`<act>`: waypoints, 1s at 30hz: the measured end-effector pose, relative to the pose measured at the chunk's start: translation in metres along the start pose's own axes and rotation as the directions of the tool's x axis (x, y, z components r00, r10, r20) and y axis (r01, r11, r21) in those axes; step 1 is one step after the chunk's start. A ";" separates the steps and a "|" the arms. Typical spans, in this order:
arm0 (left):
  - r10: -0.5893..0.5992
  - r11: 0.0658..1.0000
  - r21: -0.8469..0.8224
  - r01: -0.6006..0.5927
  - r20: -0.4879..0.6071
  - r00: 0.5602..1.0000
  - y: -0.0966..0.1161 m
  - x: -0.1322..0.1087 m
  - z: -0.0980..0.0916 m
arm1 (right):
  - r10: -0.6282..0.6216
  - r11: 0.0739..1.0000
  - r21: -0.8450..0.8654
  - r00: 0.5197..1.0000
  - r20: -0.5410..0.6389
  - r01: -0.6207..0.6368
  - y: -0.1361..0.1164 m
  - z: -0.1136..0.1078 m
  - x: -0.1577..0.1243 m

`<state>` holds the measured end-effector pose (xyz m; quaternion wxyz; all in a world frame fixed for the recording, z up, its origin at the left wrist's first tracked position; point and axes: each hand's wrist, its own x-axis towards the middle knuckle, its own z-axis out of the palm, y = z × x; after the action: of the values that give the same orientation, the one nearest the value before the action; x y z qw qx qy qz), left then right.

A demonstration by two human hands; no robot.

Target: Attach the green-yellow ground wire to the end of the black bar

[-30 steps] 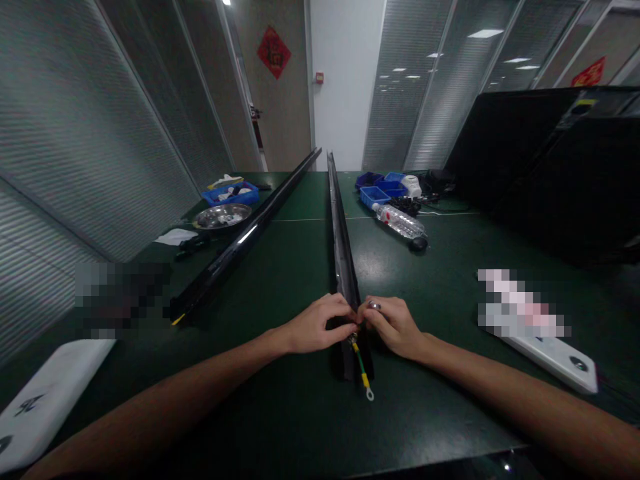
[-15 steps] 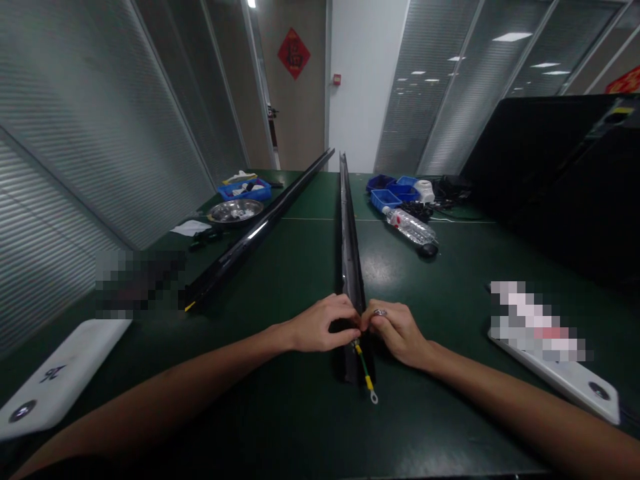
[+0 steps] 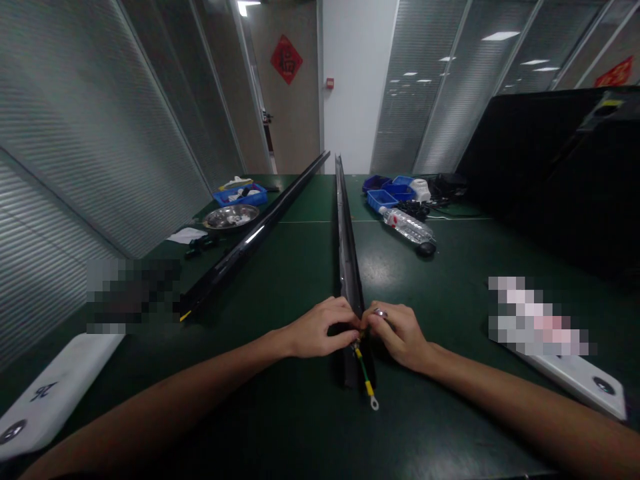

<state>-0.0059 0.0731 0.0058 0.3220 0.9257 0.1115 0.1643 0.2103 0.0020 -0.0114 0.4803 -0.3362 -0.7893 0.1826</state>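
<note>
My left hand and my right hand meet over the near end of a long black channel-shaped rail. The left thumb and fingertips are closed at the upper end of a short green-and-yellow earth wire. From there the wire slants down over the rail's end, its ring terminal dangling free past it. Curled in a pinch, my right hand presses its fingertips against the left ones; whatever small part they grip is hidden. A ring sits on one right finger.
Another black rail lies left on the green table. Behind it are a metal bowl and blue tray. At right are blue bins, a plastic bottle and a white device; another white device lies left.
The camera view has shifted slightly. Both hands keep their closed pinch at the rail's near end, and the wire hangs almost as before.
</note>
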 end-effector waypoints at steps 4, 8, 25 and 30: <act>0.008 1.000 0.008 -0.008 -0.008 1.000 -0.002 -0.001 0.001 | 0.007 0.999 -0.046 0.999 -0.040 -0.009 0.000 0.001 -0.002; 0.018 1.000 0.019 -0.018 -0.001 1.000 -0.002 -0.001 0.001 | 0.040 0.998 -0.035 0.998 -0.050 -0.042 0.002 0.001 -0.003; 0.018 1.000 0.003 -0.018 0.011 1.000 0.000 0.000 0.001 | 0.046 0.998 0.050 0.997 -0.063 -0.043 -0.004 -0.001 -0.002; 0.033 0.999 -0.001 -0.033 0.002 0.999 -0.003 0.000 0.002 | 0.060 0.996 0.072 0.998 -0.035 -0.057 -0.004 -0.002 -0.003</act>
<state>-0.0057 0.0744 0.0023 0.3198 0.9275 0.0959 0.1684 0.2118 -0.0031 -0.0099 0.5007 -0.3453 -0.7632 0.2183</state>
